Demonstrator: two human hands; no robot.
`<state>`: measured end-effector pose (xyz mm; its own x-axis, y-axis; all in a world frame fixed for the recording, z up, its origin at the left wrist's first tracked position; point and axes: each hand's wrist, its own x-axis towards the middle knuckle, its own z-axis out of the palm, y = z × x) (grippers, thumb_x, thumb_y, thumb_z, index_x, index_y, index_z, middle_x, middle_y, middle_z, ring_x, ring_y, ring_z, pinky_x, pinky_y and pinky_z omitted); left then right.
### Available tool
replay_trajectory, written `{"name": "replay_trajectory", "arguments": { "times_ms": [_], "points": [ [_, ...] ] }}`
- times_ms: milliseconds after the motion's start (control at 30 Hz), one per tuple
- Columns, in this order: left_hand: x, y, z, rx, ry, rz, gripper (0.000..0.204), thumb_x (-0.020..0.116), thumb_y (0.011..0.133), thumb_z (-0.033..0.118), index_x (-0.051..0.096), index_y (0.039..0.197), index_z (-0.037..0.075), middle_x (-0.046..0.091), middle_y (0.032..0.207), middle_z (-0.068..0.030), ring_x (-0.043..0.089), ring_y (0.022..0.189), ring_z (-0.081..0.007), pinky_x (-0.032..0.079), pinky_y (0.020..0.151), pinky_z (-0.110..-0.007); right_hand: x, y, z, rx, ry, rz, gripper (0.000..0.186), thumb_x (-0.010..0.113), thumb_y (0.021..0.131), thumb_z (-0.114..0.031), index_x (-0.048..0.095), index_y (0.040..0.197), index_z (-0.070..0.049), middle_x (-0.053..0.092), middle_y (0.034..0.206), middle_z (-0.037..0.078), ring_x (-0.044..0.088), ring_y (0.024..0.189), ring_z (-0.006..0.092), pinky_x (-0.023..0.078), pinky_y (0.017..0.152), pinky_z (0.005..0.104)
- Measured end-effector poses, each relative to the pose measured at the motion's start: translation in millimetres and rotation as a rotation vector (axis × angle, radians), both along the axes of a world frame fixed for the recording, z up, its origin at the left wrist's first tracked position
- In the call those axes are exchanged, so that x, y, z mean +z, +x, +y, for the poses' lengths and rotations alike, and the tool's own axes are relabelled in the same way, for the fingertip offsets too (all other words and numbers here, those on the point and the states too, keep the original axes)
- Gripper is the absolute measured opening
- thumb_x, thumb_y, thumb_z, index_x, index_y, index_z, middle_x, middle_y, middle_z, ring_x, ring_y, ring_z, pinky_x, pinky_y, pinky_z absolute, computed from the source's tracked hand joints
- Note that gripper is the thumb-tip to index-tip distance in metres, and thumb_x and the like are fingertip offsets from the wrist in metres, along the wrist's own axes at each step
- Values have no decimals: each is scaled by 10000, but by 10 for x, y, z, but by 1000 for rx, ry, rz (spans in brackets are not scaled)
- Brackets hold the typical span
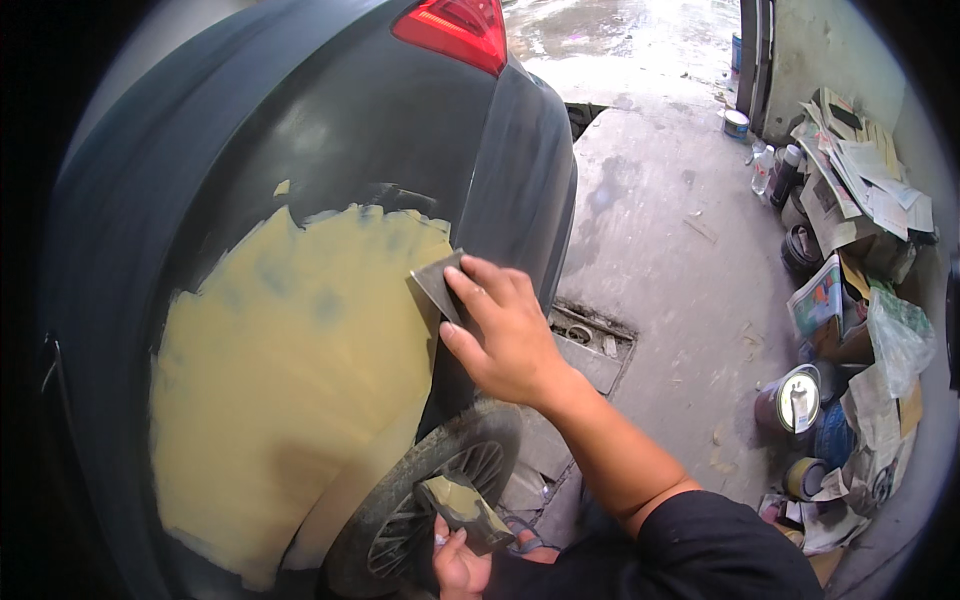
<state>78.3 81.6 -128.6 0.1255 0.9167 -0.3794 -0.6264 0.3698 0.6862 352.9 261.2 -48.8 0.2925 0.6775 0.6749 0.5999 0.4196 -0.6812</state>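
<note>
A dark car body panel (130,200) carries a broad patch of pale yellow filler (280,370). My right hand (495,330) grips a flat grey spreader (432,280) against the patch's upper right edge. Low in the view, my left hand (455,565) holds a small dark board (470,525) with yellow filler on it, in front of the car's wheel (390,540). A red tail light (450,30) is at the top of the panel.
Along the wall (830,50) at the right lie heaped papers (870,190), bottles (762,170), a plastic bag (895,340) and several cans (785,405). The concrete floor (680,280) has an uneven covered channel (590,360) beside the car.
</note>
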Motion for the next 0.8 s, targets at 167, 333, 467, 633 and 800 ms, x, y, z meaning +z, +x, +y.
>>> {"name": "replay_trajectory", "arguments": {
  "times_ms": [167, 333, 467, 633, 800],
  "points": [
    [32, 85, 51, -9, 22, 31, 666, 441, 862, -39, 408, 1513, 92, 524, 1464, -144, 524, 1336, -325, 430, 1130, -518, 63, -7, 157, -5, 0, -10, 566, 682, 873, -293, 572, 1369, -43, 510, 1415, 178, 483, 1204, 399, 444, 988, 496],
    [13, 103, 12, 4, 5, 40, 672, 445, 860, -44, 397, 1518, 84, 530, 1456, -141, 533, 1322, -328, 436, 1120, -516, 106, 28, 46, 5, -14, -4, 560, 688, 874, -284, 571, 1361, -35, 518, 1400, 185, 489, 1197, 411, 447, 996, 498],
    [58, 185, 57, -84, 29, -35, 677, 448, 859, -49, 391, 1521, 83, 535, 1450, -136, 534, 1321, -331, 436, 1117, -511, 182, 76, 165, -9, -36, 9, 549, 668, 888, -285, 571, 1364, -28, 514, 1410, 200, 493, 1208, 423, 444, 1013, 503],
    [80, 201, 67, -62, 40, -5, 680, 440, 856, -58, 392, 1521, 79, 534, 1449, -137, 533, 1322, -329, 435, 1118, -504, 185, 92, 42, 73, -110, 32, 531, 651, 902, -286, 579, 1351, -12, 535, 1391, 221, 505, 1205, 428, 445, 1038, 499],
    [-181, 84, 44, -115, 201, 479, 688, 432, 853, -64, 381, 1527, 65, 525, 1460, -144, 517, 1338, -328, 423, 1129, -506, 395, 119, 157, 14, -157, 82, 555, 627, 921, -311, 565, 1362, 20, 519, 1419, 232, 495, 1240, 427, 445, 1063, 475]
  ]
}}
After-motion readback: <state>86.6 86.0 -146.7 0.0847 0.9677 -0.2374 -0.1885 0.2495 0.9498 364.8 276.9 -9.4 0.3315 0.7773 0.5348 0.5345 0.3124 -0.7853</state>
